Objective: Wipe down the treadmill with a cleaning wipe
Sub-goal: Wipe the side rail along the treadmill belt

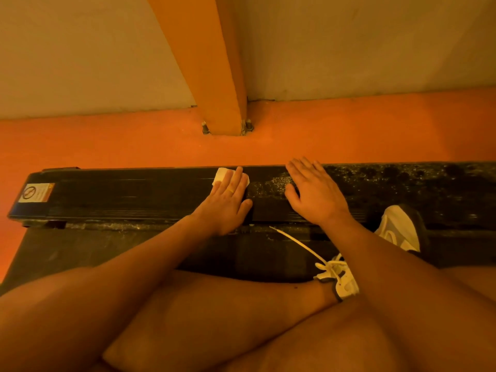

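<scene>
Pressing flat on a white wipe with the left hand, fingers straight and close together, not curled round it at all, so the wipe is pinned under the fingertips against the black treadmill side rail. A corner of the wipe pokes out past the fingertips on the far left side, and there's a ring on one finger. The left forearm comes in from the lower left, wrist over the rail's near edge. The right hand is near it on the right, not touching it. It's wide open too, palm down on the same rail, fingers spread, holding nothing. Pale dusty speckles cover the rail between the two hands and on past the right hand. Left of the left hand the rail looks darker, all the way to a warning sticker at the end. A white shoe sits just right of the right wrist
</scene>
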Demonstrator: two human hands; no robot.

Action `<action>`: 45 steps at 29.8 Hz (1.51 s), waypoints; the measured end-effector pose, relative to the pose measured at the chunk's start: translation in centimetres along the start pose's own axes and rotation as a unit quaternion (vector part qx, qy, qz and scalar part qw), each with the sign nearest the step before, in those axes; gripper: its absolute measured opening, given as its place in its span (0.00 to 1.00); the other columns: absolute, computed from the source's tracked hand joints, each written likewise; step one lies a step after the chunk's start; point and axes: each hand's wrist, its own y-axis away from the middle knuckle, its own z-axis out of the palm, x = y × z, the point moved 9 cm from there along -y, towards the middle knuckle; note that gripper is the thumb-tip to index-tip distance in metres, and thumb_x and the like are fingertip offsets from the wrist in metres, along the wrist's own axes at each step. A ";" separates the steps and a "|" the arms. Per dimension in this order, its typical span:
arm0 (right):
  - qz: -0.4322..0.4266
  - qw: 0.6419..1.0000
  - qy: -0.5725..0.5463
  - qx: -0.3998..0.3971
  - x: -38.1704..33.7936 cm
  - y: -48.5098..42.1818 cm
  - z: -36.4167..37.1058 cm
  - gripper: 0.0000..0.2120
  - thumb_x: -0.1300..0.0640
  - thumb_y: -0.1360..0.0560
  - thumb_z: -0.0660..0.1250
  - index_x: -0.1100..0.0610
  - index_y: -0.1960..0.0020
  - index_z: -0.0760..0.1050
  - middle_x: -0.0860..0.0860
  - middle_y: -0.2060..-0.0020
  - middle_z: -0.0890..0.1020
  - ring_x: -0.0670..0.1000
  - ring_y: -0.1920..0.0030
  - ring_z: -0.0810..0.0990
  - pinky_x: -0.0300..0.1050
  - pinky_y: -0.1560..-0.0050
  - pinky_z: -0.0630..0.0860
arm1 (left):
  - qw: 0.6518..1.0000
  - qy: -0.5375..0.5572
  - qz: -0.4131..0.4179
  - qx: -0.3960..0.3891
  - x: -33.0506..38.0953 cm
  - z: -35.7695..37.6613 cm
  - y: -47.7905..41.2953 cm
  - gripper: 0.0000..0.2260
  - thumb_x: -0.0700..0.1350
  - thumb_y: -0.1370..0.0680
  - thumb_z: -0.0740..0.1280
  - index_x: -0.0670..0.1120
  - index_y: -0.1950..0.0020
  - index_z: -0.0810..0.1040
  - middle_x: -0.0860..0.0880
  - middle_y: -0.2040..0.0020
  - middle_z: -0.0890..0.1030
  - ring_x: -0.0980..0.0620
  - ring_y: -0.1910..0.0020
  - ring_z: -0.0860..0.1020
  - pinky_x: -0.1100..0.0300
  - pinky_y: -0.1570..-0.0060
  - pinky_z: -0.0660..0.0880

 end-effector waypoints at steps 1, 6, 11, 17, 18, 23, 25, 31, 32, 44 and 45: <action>0.001 1.000 0.002 -0.002 0.0 0.0 0.1 0.30 0.44 0.17 0.46 0.57 0.18 0.55 0.54 0.19 0.58 0.53 0.19 0.53 0.51 0.19 0.45 | 1.000 0.005 -0.003 0.003 0.2 -0.2 -0.2 0.30 0.56 0.14 0.47 0.44 0.18 0.38 0.46 0.19 0.34 0.46 0.20 0.35 0.44 0.22 0.39; -0.001 1.000 -0.011 0.010 -0.2 0.2 -0.2 0.32 0.44 0.19 0.46 0.58 0.19 0.58 0.56 0.21 0.61 0.54 0.20 0.56 0.53 0.19 0.48 | 0.999 -0.027 0.022 -0.032 1.4 1.9 3.6 0.32 0.57 0.15 0.48 0.45 0.18 0.38 0.46 0.19 0.33 0.46 0.21 0.34 0.47 0.24 0.38; -0.003 1.000 -0.010 0.011 -0.2 0.2 -0.1 0.30 0.45 0.17 0.49 0.58 0.19 0.58 0.56 0.20 0.61 0.54 0.20 0.55 0.52 0.19 0.48 | 0.999 -0.041 0.024 -0.023 0.9 0.8 1.9 0.31 0.57 0.15 0.48 0.45 0.18 0.38 0.46 0.19 0.34 0.47 0.20 0.35 0.45 0.22 0.40; -0.006 1.000 -0.010 0.019 -0.3 0.2 -0.3 0.28 0.47 0.16 0.52 0.58 0.19 0.58 0.56 0.20 0.60 0.54 0.19 0.55 0.52 0.19 0.47 | 0.999 -0.027 0.035 -0.019 2.1 0.7 1.8 0.32 0.58 0.15 0.48 0.45 0.18 0.38 0.46 0.19 0.34 0.47 0.21 0.34 0.48 0.24 0.37; -0.006 1.000 -0.010 0.019 -0.3 0.2 -0.3 0.28 0.47 0.16 0.52 0.59 0.19 0.58 0.56 0.20 0.60 0.54 0.19 0.55 0.52 0.19 0.47 | 0.998 -0.038 0.047 -0.033 2.2 1.4 3.0 0.32 0.58 0.15 0.48 0.46 0.18 0.37 0.47 0.20 0.33 0.48 0.21 0.33 0.51 0.26 0.36; -0.007 1.000 -0.014 0.023 -0.2 0.2 -0.3 0.28 0.47 0.16 0.52 0.59 0.20 0.59 0.56 0.21 0.61 0.55 0.20 0.56 0.52 0.19 0.48 | 0.998 -0.043 0.040 -0.024 2.1 0.8 1.6 0.31 0.58 0.15 0.48 0.45 0.18 0.38 0.46 0.19 0.34 0.47 0.21 0.34 0.48 0.24 0.37; -0.006 1.000 -0.014 0.022 -0.2 0.2 -0.2 0.28 0.46 0.16 0.51 0.59 0.20 0.58 0.56 0.21 0.61 0.54 0.20 0.55 0.52 0.19 0.47 | 1.000 -0.019 0.017 0.006 2.1 -0.1 -0.7 0.32 0.58 0.15 0.48 0.44 0.18 0.39 0.45 0.19 0.36 0.46 0.20 0.36 0.44 0.22 0.40; -0.001 1.000 -0.013 0.019 0.0 0.1 0.0 0.31 0.44 0.18 0.48 0.58 0.19 0.58 0.56 0.20 0.60 0.54 0.19 0.55 0.52 0.19 0.47 | 0.997 -0.056 0.050 0.002 3.0 2.1 2.7 0.32 0.58 0.15 0.47 0.44 0.18 0.38 0.46 0.19 0.34 0.46 0.21 0.34 0.49 0.25 0.37; 0.000 1.000 -0.014 0.019 0.0 0.1 0.0 0.32 0.44 0.18 0.46 0.58 0.19 0.58 0.56 0.20 0.61 0.54 0.19 0.55 0.52 0.19 0.47 | 0.996 -0.066 0.055 -0.006 2.9 2.5 3.4 0.32 0.59 0.15 0.47 0.45 0.18 0.37 0.46 0.20 0.33 0.47 0.21 0.34 0.51 0.26 0.36; -0.003 1.000 -0.010 0.021 0.0 0.2 0.0 0.28 0.47 0.16 0.51 0.59 0.19 0.58 0.56 0.20 0.61 0.54 0.19 0.55 0.53 0.19 0.48 | 0.995 -0.081 0.062 0.020 3.6 1.9 2.4 0.33 0.59 0.15 0.48 0.43 0.18 0.39 0.44 0.19 0.34 0.45 0.20 0.35 0.48 0.24 0.38; -0.003 1.000 -0.011 0.021 0.0 0.2 0.0 0.28 0.46 0.16 0.51 0.59 0.19 0.58 0.56 0.20 0.61 0.54 0.19 0.55 0.53 0.19 0.48 | 0.994 -0.092 0.066 0.010 3.5 2.6 3.5 0.33 0.59 0.15 0.47 0.43 0.18 0.38 0.44 0.19 0.34 0.45 0.20 0.35 0.49 0.25 0.37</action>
